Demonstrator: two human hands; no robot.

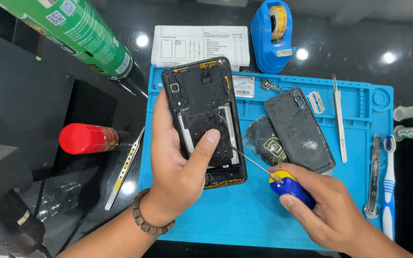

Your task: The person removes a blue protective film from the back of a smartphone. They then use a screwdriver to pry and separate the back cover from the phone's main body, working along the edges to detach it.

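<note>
My left hand point(178, 167) grips an opened black phone frame point(201, 95) from below, the thumb pressing on its inner face. My right hand point(333, 212) holds a small screwdriver point(290, 187) with a blue and yellow handle; its thin shaft slants up-left and the tip touches the inside of the frame near my thumb. Both hands are over a blue work mat point(244, 215). On the mat just right of the frame lie the phone's dark back cover point(299, 129) and a black flexible part with yellow markings point(264, 141).
On the mat's right side lie metal tweezers point(340, 119), a razor blade point(316, 101), a metal pry tool point(374, 177) and a toothbrush point(388, 191). A blue tape dispenser point(273, 36), a printed sheet point(199, 44), a green can point(80, 31), a red-capped bottle point(89, 138), other tweezers point(125, 167).
</note>
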